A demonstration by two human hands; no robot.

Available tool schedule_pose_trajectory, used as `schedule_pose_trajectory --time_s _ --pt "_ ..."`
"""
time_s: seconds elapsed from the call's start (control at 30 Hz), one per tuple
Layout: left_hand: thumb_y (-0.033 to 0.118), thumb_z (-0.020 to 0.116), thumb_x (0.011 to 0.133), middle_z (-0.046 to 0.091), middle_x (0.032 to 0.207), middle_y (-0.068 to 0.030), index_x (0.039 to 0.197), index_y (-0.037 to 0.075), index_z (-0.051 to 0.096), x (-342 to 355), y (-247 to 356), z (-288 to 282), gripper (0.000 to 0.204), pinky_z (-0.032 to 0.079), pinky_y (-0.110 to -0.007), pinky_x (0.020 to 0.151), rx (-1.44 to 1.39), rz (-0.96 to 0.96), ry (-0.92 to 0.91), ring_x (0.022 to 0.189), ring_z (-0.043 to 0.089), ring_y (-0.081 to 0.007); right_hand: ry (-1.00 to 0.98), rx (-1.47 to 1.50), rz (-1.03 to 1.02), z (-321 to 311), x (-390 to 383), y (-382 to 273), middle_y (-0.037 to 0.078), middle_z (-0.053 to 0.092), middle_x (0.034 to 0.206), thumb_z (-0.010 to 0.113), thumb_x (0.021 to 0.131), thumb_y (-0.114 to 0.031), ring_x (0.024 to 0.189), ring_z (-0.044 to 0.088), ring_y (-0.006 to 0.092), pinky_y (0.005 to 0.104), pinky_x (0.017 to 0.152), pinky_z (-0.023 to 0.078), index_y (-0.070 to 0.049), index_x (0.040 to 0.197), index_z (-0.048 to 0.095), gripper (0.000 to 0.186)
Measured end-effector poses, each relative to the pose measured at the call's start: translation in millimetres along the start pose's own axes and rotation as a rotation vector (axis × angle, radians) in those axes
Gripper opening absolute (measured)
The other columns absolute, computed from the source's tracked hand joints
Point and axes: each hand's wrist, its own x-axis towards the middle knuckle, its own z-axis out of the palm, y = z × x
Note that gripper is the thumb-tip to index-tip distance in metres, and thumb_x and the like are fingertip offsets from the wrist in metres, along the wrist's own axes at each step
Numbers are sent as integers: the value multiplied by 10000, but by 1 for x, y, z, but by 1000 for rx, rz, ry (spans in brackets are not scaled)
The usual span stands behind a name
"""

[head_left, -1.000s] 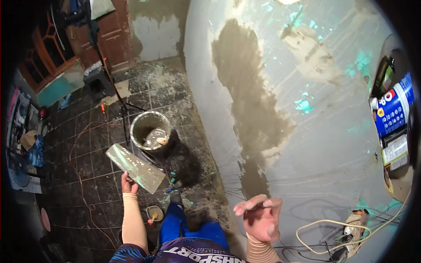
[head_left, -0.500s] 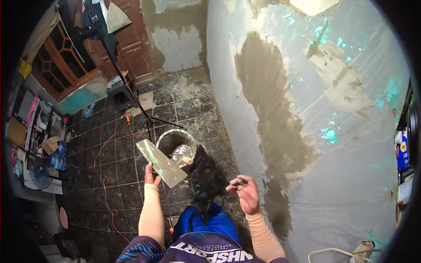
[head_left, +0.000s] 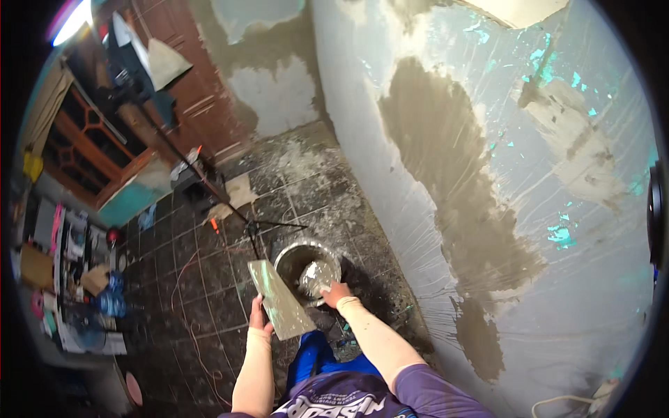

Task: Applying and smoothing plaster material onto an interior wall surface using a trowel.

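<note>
A purple tee w/ white print [head_left: 334, 400] and blue trousers [head_left: 313, 354] are seen at the lower edge, nearest the cam. A long, flat grey board [head_left: 282, 299], streaked pale green, is held at its left edge by the L hand [head_left: 258, 317], fingers closed on it; it's carried at a slant above the flr, just left of the bucket [head_left: 288, 262]. The bucket's near rim is reached by the R hand [head_left: 336, 293], arm stretched fwd, fingers bent down over a shiny grey mass [head_left: 313, 274] inside; whether a handle is gripped there can't be told. Both forearms are covered by beige sleeves [head_left: 252, 373]. Dark flr tiles [head_left: 230, 299] are crossed by a thin orange cable [head_left: 198, 348] at L. To the R, a pale grey wall [head_left: 390, 202] is marked by a big brown-grey patch [head_left: 460, 167] and turquoise flecks [head_left: 561, 235]. Beyond the bucket, a blk tripod [head_left: 254, 227] is stood nr a dark box [head_left: 197, 191]; blue plastic bottles [head_left: 111, 303] are kept by a cluttered unit, far L. In the bkgd, a red-brown door [head_left: 216, 115] is partly hidden by a hung pale bag [head_left: 166, 65].
</note>
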Motion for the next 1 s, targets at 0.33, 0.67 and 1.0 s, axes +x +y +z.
schedule_pose_trajectory --time_s 0.33,0.67,1.0 --pt "483 556 834 655 1035 -99 1145 66 590 21 79 -22 521 508 -378 828 135 -321 21 910 629 -249 -263 -177 178 -29 -1 -92 203 640 1069 648 696 -211 1014 620 322 403 875 494 -34 942 690 306" --pt "461 547 857 664 1014 -104 1129 51 605 78 96 16 496 511 -369 839 159 -376 -131 895 638 -260 -284 615 371 -50 -116 -59 99 602 795 625 816 -157 550 577 142 294 427 498 24 1007 542 275" --pt "500 587 828 644 1032 -100 1152 50 583 88 112 36 555 505 -359 811 50 -348 -228 897 615 -232 403 266 -200 -80 -200 -114 189 636 1025 656 813 -246 911 608 401 452 762 489 -62 1231 517 478"
